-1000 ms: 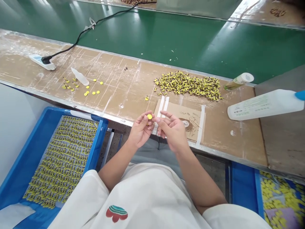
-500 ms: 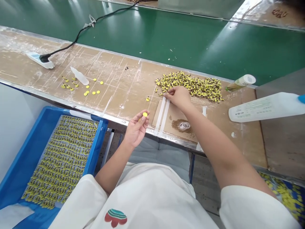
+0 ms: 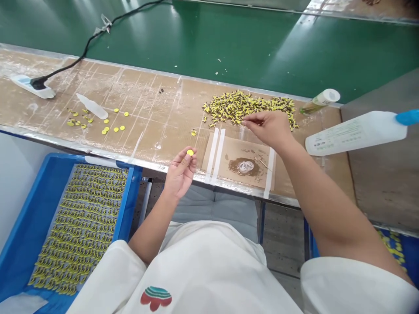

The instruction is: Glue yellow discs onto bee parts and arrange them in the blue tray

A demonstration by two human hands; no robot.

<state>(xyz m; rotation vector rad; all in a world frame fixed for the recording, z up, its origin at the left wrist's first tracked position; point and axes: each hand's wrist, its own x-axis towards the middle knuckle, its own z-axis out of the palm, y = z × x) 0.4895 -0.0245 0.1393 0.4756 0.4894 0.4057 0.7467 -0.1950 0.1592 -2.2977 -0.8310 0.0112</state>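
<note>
Near the bench's front edge, my left hand point(image 3: 181, 171) pinches a small round yellow disc point(image 3: 190, 152) between thumb and fingers. My right hand point(image 3: 266, 126) is at the front of a pile of small yellow and dark pieces point(image 3: 235, 104), its thumb and fingertips pressed together; whatever they hold is too small to name. A single yellow disc with a dark piece on it point(image 3: 193, 132) lies just beyond my left hand. Below my right hand, a taped cardboard sheet point(image 3: 229, 174) carries a wet brown patch with a clear blob point(image 3: 246, 166).
Loose yellow discs point(image 3: 116, 129) and a white dropper bottle point(image 3: 92, 107) lie at the left, near a power strip point(image 3: 42, 90). A large white bottle point(image 3: 353, 134) and a clear container point(image 3: 321, 101) are at the right. A blue tray point(image 3: 131, 192) stands lower left.
My right hand has moved right along the front of the pile, uncovering more of the cardboard sheet. The bench has shifted left in view. My left hand still holds the disc.
</note>
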